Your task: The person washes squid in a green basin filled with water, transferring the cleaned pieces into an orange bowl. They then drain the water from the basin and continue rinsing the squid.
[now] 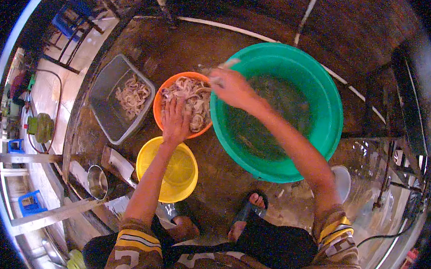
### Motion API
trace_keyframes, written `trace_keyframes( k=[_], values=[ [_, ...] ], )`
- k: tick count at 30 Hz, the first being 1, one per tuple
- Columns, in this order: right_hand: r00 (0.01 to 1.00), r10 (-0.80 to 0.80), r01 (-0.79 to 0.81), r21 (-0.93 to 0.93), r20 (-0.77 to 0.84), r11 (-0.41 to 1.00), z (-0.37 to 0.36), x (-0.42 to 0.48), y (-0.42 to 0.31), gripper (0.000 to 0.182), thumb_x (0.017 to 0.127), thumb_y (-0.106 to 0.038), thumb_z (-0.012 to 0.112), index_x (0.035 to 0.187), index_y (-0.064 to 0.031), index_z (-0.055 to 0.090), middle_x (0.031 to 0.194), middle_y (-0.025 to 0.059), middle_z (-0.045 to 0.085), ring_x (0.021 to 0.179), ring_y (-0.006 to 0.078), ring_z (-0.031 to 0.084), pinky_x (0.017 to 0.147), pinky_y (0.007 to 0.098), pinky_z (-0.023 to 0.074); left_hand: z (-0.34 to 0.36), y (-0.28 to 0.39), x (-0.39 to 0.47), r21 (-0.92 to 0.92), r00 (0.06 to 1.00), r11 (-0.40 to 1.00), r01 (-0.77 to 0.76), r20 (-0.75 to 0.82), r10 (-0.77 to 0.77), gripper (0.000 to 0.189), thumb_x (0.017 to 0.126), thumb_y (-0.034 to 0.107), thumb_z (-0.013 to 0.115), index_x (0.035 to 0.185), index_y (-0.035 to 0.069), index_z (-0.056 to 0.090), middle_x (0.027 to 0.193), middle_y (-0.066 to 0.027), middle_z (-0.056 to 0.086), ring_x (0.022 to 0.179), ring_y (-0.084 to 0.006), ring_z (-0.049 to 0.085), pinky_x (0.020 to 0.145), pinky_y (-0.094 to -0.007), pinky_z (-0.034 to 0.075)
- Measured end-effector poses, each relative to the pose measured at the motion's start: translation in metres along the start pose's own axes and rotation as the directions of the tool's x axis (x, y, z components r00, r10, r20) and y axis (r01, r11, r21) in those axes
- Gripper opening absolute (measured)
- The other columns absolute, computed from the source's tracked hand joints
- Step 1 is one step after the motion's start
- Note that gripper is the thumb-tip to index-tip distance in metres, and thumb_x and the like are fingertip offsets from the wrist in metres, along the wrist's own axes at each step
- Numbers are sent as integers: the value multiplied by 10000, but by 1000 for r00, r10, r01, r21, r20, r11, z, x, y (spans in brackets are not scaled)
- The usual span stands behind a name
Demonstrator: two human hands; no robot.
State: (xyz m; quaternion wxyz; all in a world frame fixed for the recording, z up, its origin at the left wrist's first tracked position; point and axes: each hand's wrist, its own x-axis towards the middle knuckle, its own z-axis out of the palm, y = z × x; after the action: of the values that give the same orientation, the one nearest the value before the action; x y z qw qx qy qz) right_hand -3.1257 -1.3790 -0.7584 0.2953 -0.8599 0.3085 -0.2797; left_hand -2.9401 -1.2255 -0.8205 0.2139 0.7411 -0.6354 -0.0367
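Note:
My left hand (175,119) lies palm down with fingers spread on pale, curled strips (188,90), which look like raw meat or offal. The strips fill an orange plastic basin (157,110). My right hand (231,89) is blurred above the left rim of a large green plastic tub (328,141). Its fingers are curled around a pale piece (230,63), partly hidden by the hand. Murky water appears to cover the tub's bottom. Left of the orange basin, a grey rectangular bin (103,90) holds a smaller heap of similar strips (132,96).
A yellow plastic colander (182,190) stands below the orange basin, partly under my left forearm. Beside it lie a broad-bladed cleaver (121,165) and a metal pot (98,182). A whitish bucket (341,183) sits behind my right forearm. Wooden rails (55,215) border the left side.

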Motion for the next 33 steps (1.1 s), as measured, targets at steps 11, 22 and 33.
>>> trace_keyframes(
  k=[11, 22, 33],
  values=[
    [997, 71, -72, 77, 9, 994, -8, 11, -5, 255, 809, -150, 551, 1043, -82, 627, 997, 170, 630, 916, 348, 601, 818, 440, 481, 19, -37, -1, -180, 988, 981, -73, -145, 47, 579, 918, 324, 396, 1395, 20, 273, 1424, -182, 316, 1323, -356, 262, 1093, -446, 163],
    [828, 530, -85, -895, 181, 438, -45, -183, 250, 272, 777, -132, 490, 969, -43, 660, 1023, 186, 628, 918, 373, 616, 769, 483, 512, -6, -13, 0, -148, 993, 985, -91, -93, 78, 541, 897, 233, 406, 1396, 66, 280, 1413, -142, 337, 1302, -370, 275, 1078, -491, 178],
    [817, 575, -545, -257, 52, 798, -28, -53, 189, 217, 690, -42, 589, 896, 2, 636, 941, 233, 616, 912, 363, 600, 766, 433, 496, 14, -58, -7, 2, 994, 1000, -29, -109, 29, 557, 894, 241, 401, 1404, 69, 260, 1395, -198, 332, 1281, -399, 300, 1052, -525, 211]
  ],
)
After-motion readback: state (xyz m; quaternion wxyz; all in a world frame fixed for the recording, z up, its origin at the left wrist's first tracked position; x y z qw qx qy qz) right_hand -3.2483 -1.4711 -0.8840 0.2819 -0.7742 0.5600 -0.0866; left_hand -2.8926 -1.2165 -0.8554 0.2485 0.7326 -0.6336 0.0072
